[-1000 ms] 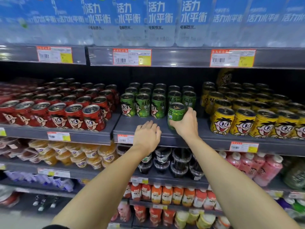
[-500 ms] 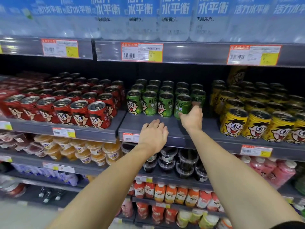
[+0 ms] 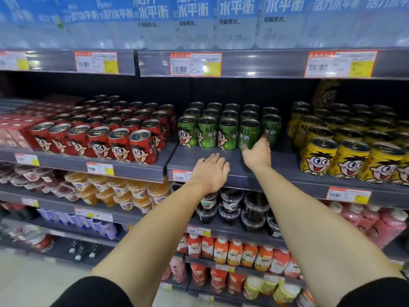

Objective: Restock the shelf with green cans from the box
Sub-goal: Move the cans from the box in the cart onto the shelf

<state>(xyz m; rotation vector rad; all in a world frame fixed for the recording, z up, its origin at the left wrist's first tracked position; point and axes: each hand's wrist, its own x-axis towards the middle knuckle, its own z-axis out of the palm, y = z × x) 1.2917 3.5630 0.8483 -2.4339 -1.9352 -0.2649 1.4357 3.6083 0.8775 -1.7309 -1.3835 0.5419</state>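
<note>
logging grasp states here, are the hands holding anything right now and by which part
Nothing is held. The left hand rests flat on the shelf edge; the right hand is open, fingertips at the base of a front green can.

This is a shop's drinks aisle. Tiered grey shelves [image 3: 276, 165] carry barcode price tags [image 3: 195, 64] on their edges, with massed red cans [image 3: 120, 145] at nine o'clock, yellow cans [image 3: 349, 156] at three, bottled water [image 3: 192, 21] at twelve.

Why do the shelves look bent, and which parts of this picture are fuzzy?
Head view: the wide-angle lens bows the shelf edge; the blue water packs and picture edges smear; glare whitens price tags; green cans by the right hand stay fairly sharp.
</note>
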